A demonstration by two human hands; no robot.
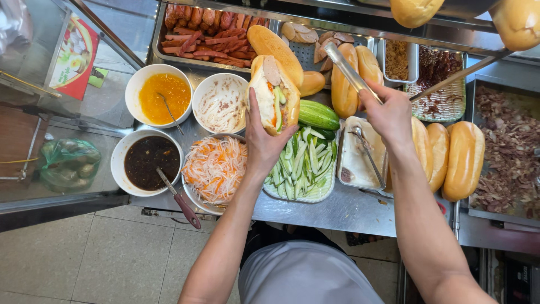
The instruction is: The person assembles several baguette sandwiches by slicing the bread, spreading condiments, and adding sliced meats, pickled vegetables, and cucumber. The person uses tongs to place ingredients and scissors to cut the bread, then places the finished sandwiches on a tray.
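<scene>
The filled baguette sandwich (274, 93) sits split-side up above the sliced cucumber basket (323, 191), fingers of the left hand (261, 143) wrapped around it. The right hand (388, 112) grips metal tongs (351, 70), seemingly closed, over plain loaves (343, 81)

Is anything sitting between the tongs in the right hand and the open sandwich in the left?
Nothing visible. The right hand holds the metal tongs beside the sandwich gripped by the left hand. Between them lie only low cucumbers and rolls, beneath.

Tong tips (332, 49) behind bread loaf (344, 79)
</scene>
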